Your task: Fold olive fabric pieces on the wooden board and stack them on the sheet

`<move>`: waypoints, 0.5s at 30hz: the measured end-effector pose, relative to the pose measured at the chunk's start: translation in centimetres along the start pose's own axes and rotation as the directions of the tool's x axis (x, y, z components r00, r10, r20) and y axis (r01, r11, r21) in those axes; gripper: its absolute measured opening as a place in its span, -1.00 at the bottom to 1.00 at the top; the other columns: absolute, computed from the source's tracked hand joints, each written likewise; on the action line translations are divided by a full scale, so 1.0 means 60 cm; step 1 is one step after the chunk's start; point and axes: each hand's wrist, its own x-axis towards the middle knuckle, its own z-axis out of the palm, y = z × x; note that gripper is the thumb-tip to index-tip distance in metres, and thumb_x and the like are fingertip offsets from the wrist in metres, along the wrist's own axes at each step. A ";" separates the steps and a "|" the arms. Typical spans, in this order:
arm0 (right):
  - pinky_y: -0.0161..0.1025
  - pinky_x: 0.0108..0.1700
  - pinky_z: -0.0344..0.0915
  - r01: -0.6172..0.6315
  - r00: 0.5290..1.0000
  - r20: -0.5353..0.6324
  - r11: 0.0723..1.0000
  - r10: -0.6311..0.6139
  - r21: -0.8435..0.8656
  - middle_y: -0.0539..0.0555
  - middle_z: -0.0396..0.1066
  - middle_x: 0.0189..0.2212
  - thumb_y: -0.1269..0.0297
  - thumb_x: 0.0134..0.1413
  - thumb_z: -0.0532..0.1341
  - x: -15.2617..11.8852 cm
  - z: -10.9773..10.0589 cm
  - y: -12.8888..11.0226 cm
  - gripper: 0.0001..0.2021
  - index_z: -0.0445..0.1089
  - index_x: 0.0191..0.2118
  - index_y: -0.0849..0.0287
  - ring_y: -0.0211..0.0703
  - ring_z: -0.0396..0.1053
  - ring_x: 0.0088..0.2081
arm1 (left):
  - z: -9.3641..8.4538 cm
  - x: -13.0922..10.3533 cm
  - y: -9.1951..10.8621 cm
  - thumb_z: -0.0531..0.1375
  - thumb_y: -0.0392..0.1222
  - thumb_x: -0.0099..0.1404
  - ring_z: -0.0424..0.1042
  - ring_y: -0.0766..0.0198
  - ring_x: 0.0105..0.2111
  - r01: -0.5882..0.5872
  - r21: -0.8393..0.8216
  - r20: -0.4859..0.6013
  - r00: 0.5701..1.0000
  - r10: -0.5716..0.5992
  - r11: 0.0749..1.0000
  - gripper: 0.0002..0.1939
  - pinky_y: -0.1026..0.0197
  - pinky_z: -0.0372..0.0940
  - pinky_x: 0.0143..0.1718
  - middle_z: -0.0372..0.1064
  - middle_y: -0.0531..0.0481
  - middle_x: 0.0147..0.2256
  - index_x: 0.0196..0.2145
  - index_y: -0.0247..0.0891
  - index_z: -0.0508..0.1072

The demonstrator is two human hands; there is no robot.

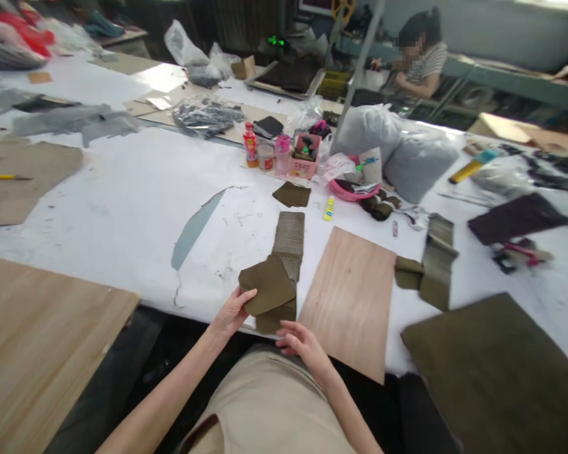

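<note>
My left hand (pixel 233 311) pinches the lower left edge of an olive-green fabric piece (pixel 267 285), thumb on top. Beneath that piece lies a row of overlapping olive fabric pieces (pixel 288 234), running away from me along the table. My right hand (pixel 297 342) is at the table's front edge, fingers apart and slightly curled, beside the nearest piece of the row; whether it touches the cloth I cannot tell. Just right of the row is a thin wooden board (pixel 353 287). Farther back sits one more small olive piece (pixel 292 194).
A yellow glue tube (pixel 329 209) lies behind the board. Bottles, a pink box (pixel 305 156) and a pink basket (pixel 353 190) stand farther back. More olive fabric (pixel 497 372) is at right, and a large wooden board (pixel 42 340) at left. A person (pixel 419 63) sits across the table.
</note>
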 end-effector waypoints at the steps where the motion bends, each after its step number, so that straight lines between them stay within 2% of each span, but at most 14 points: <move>1: -0.27 -0.27 0.39 0.006 1.000 0.009 0.995 -0.007 0.102 0.14 0.45 -0.14 -0.04 -0.09 0.33 -0.002 0.003 -0.001 -0.47 0.35 -0.03 0.17 -0.15 0.47 -0.24 | 0.030 -0.010 -0.018 0.30 -0.10 0.08 0.45 0.12 -0.10 0.032 0.004 0.029 0.999 -0.032 0.999 -0.43 0.16 0.40 -0.13 0.43 -0.07 -0.02 0.06 -0.19 0.32; 3: -0.31 -0.33 0.40 0.047 0.999 -0.011 0.956 -0.045 0.291 0.12 0.46 -0.18 -0.05 -0.08 0.32 -0.011 -0.004 0.004 -0.48 0.33 -0.06 0.19 -0.18 0.47 -0.27 | 0.080 -0.027 -0.054 0.32 -0.10 0.07 0.46 0.14 -0.12 0.089 0.036 0.085 0.992 -0.091 0.995 -0.45 0.19 0.40 -0.16 0.43 -0.06 -0.03 0.03 -0.18 0.34; 5: -0.37 -0.44 0.38 0.111 0.988 -0.147 0.895 -0.052 0.431 0.08 0.47 -0.25 -0.05 -0.04 0.30 -0.026 -0.026 0.016 -0.49 0.30 -0.04 0.16 -0.21 0.45 -0.34 | 0.121 -0.040 -0.088 0.35 -0.11 0.05 0.46 0.16 -0.14 0.133 0.074 0.140 0.980 -0.142 0.988 -0.47 0.23 0.40 -0.18 0.43 -0.06 -0.04 -0.01 -0.19 0.36; 7: -0.41 -0.56 0.33 0.135 0.961 -0.274 0.839 0.018 0.527 0.07 0.48 -0.30 -0.06 0.01 0.26 -0.048 -0.053 0.032 -0.51 0.30 -0.03 0.17 -0.23 0.44 -0.40 | 0.156 -0.052 -0.122 0.37 -0.13 0.02 0.47 0.17 -0.16 0.190 0.107 0.208 0.956 -0.209 0.976 -0.48 0.24 0.40 -0.21 0.45 -0.06 -0.06 -0.05 -0.19 0.37; 9: -0.42 -0.64 0.28 0.116 0.934 -0.342 0.812 0.106 0.571 0.08 0.48 -0.34 -0.08 0.05 0.20 -0.076 -0.080 0.050 -0.51 0.31 -0.04 0.19 -0.23 0.42 -0.47 | 0.185 -0.067 -0.154 0.38 -0.13 0.01 0.48 0.17 -0.19 0.254 0.154 0.275 0.917 -0.288 0.955 -0.48 0.22 0.40 -0.23 0.45 -0.07 -0.09 -0.06 -0.19 0.37; 11: -0.39 -0.68 0.27 0.120 0.885 -0.444 0.856 0.136 0.502 0.07 0.48 -0.43 -0.10 0.03 0.20 -0.107 -0.104 0.070 -0.51 0.33 -0.08 0.22 -0.24 0.39 -0.57 | 0.208 -0.083 -0.185 0.37 -0.12 0.03 0.48 0.16 -0.21 0.284 0.219 0.336 0.876 -0.346 0.933 -0.47 0.20 0.40 -0.24 0.46 -0.08 -0.10 -0.04 -0.19 0.35; 13: -0.37 -0.70 0.27 0.151 0.806 -0.587 0.934 0.074 0.325 0.04 0.45 -0.54 -0.13 -0.01 0.23 -0.139 -0.128 0.093 -0.51 0.35 -0.16 0.23 -0.26 0.33 -0.67 | 0.224 -0.097 -0.215 0.35 -0.07 0.06 0.48 0.15 -0.21 0.273 0.313 0.398 0.832 -0.386 0.910 -0.45 0.19 0.39 -0.25 0.45 -0.11 -0.10 -0.01 -0.21 0.32; 15: -0.37 -0.72 0.24 0.167 0.722 -0.692 0.971 -0.003 0.170 0.02 0.40 -0.63 -0.18 -0.04 0.22 -0.174 -0.150 0.118 -0.52 0.36 -0.29 0.23 -0.28 0.27 -0.73 | 0.232 -0.105 -0.242 0.29 0.02 0.12 0.48 0.13 -0.25 0.188 0.472 0.463 0.779 -0.423 0.862 -0.46 0.18 0.39 -0.30 0.46 -0.15 -0.14 0.00 -0.24 0.32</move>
